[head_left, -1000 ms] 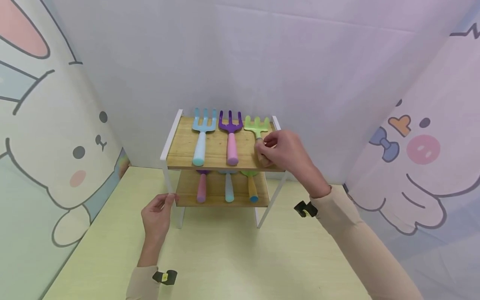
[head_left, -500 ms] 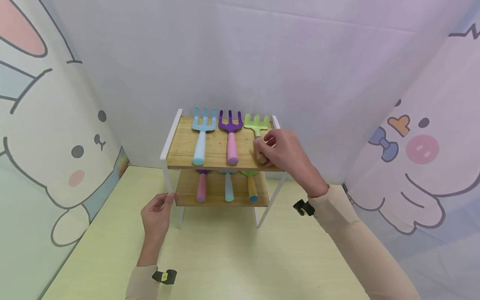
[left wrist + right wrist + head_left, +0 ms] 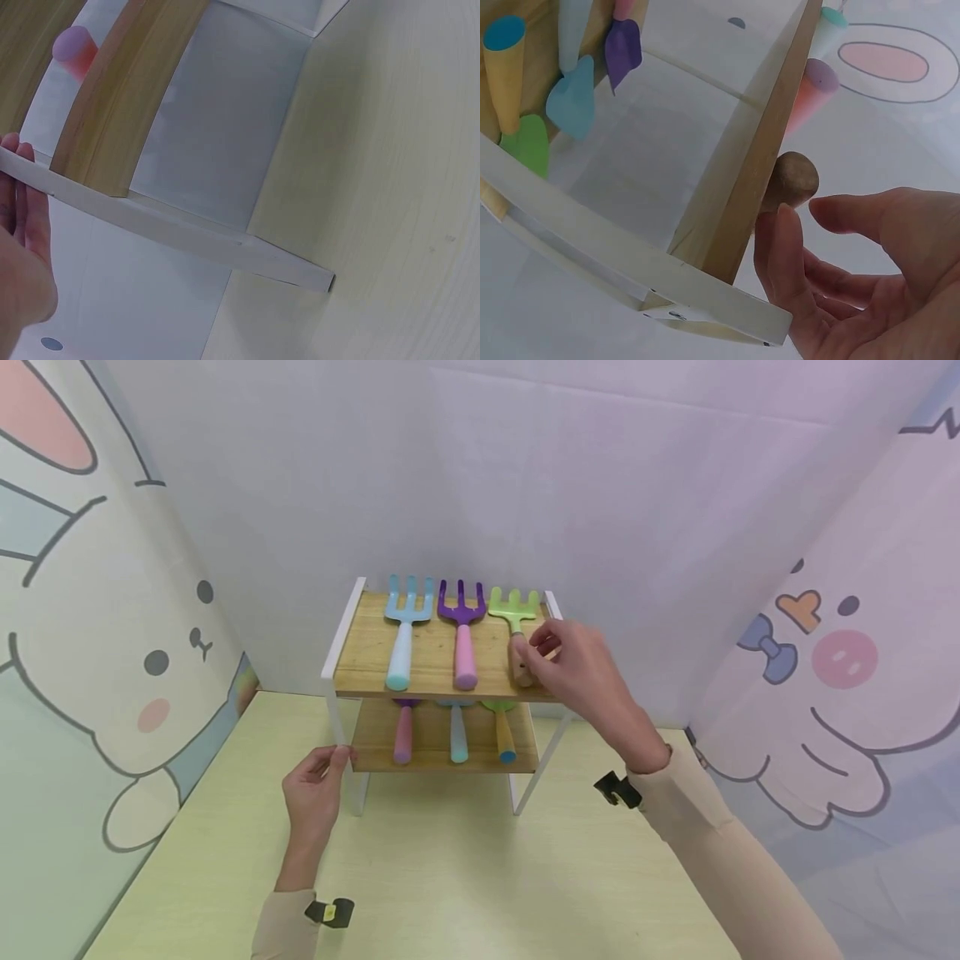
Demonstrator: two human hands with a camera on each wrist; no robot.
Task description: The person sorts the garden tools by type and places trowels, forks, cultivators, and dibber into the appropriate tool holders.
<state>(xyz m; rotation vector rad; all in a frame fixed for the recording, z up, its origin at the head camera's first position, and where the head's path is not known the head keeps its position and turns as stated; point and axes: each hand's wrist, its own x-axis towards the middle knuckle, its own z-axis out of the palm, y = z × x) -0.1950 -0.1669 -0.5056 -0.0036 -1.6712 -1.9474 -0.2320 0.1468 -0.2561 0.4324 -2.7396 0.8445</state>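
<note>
My left hand (image 3: 315, 793) pinches the white left leg of a two-tier wooden rack (image 3: 431, 652); its fingers lie along the leg (image 3: 150, 225) in the left wrist view. On the upper shelf lie three garden hand forks: a light blue one (image 3: 402, 647), a purple one with a pink handle (image 3: 465, 652) and a green one (image 3: 515, 610) with a wooden handle. My right hand (image 3: 585, 668) is at that wooden handle (image 3: 793, 178), its thumb and index finger slightly parted beside the handle's end.
Three hand trowels lie on the lower shelf, with a pink handle (image 3: 403, 735), a pale blue handle (image 3: 458, 735) and a yellow-brown handle (image 3: 504, 735). The rack stands on a pale table (image 3: 450, 877), before a white cloth backdrop (image 3: 480, 485) with cartoon animals at both sides.
My right hand first shifts the green fork's handle slightly, then loosens and draws a little to the right, so more of the handle shows. The left hand stays put.
</note>
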